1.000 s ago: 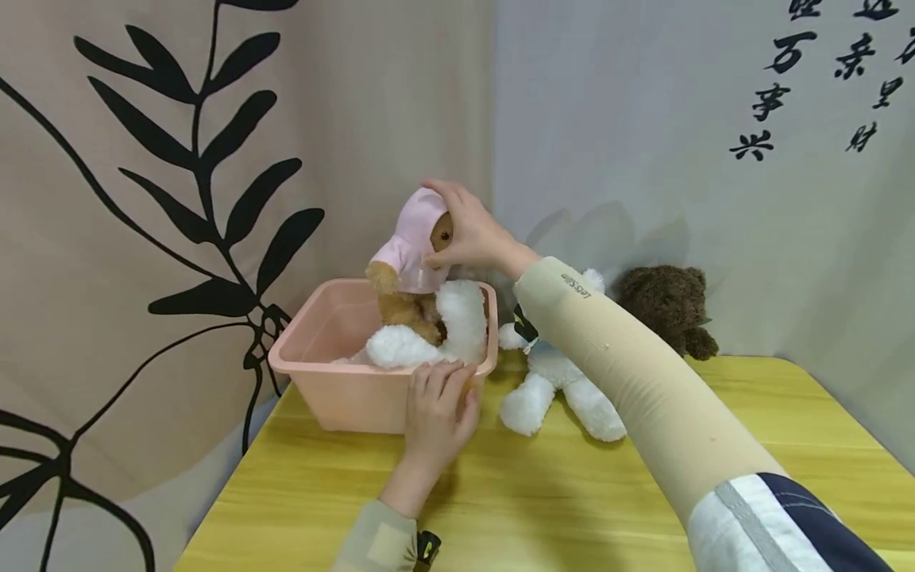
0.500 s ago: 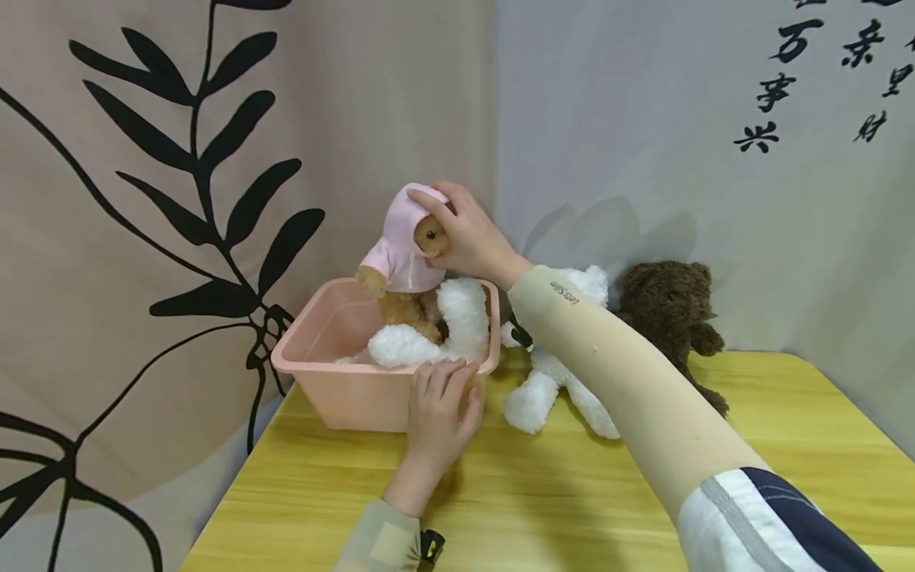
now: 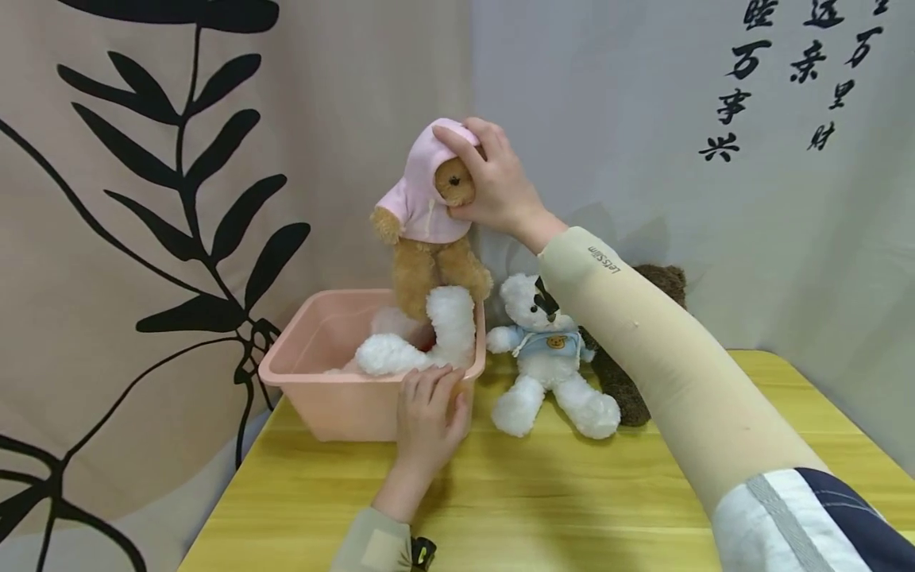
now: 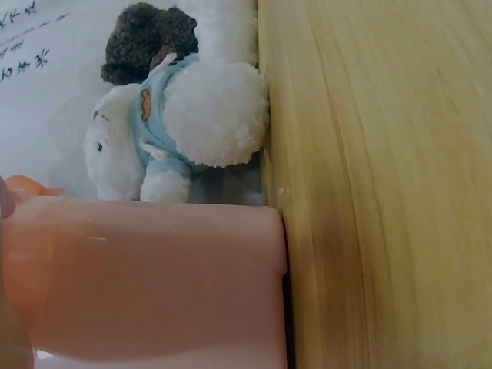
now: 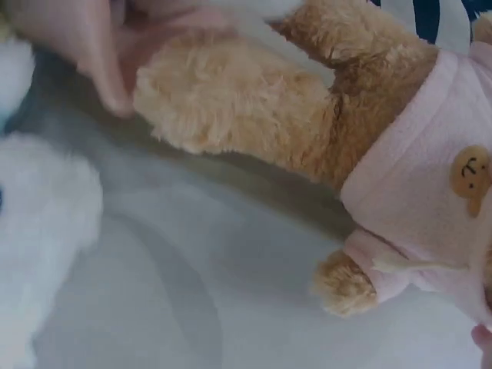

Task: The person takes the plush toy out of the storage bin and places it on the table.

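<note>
A light-brown teddy bear (image 3: 420, 270) in a pink hooded top is held upright above the pink plastic tub (image 3: 314, 401). My right hand (image 3: 503, 179) grips it by the hooded head, thumb under the chin. Its feet hang at the level of the tub's rim; in the right wrist view the bear's leg (image 5: 238, 100) and pink top (image 5: 423, 154) show close up. My left hand (image 3: 429, 413) holds the tub's near rim, towards its right corner. Inside the tub lies a white plush toy (image 3: 389, 354), its fluffy limbs sticking up and the rest hidden by the wall.
Right of the tub a white teddy bear (image 3: 543, 373) in a blue top sits on the wooden table (image 3: 543, 500). A dark-brown plush bear (image 3: 625, 389) is behind it, partly covered by my right arm. Curtains hang behind the table.
My right hand has raised the brown bear, lifting its legs out of the tub. The left hand stays on the rim. The white bear on the table now shows more fully.
</note>
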The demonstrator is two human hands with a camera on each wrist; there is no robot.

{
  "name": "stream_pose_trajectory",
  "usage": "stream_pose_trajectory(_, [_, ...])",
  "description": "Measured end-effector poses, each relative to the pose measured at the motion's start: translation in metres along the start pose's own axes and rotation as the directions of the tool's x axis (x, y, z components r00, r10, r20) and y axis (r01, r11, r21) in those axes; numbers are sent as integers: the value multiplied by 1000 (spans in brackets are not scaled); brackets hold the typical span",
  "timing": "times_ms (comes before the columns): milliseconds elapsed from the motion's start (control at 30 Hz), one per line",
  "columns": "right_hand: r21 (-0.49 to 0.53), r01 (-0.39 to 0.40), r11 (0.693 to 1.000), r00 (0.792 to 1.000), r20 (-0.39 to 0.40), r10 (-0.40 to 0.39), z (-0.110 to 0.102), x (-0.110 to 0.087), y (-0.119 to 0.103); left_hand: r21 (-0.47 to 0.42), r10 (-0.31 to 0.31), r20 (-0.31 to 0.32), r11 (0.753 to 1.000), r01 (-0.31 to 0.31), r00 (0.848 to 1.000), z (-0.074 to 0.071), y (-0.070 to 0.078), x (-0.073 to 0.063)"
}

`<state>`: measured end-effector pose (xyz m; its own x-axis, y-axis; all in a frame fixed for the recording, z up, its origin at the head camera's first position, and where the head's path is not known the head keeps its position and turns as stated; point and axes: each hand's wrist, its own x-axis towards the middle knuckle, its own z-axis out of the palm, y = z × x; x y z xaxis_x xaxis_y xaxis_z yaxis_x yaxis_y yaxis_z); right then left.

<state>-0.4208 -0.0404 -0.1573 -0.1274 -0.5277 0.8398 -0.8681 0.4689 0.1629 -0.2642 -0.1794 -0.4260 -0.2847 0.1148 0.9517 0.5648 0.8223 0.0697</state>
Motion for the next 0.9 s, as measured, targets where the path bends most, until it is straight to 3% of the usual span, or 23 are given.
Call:
stream_pose_trajectory(333, [-124,-77,989,996,30,81,-70,-13,36,-40,-2,-9,999,2,1000,6,-2,0])
stream_pose_trajectory(533, [-196,-79,978,996,14,83,-120,-38,60,-46,-1,-2,999,1,1000,4,-8,1])
stream_pose_trajectory(633, [-235,-114,965,991,48,129,-141,-51,69,-34,2,-3,999,-2,1000,-1,-14,3])
stream_pose_trajectory(767, [-270,-200,942,960,139,244,-169,-70,76,-24,2,-2,1000,-2,1000,-8,-19,5])
stream_pose_trajectory(900, [-278,-297,914,900,238,365,-197,-92,84,-29,-2,-4,1000,2,1000,-13,-21,5])
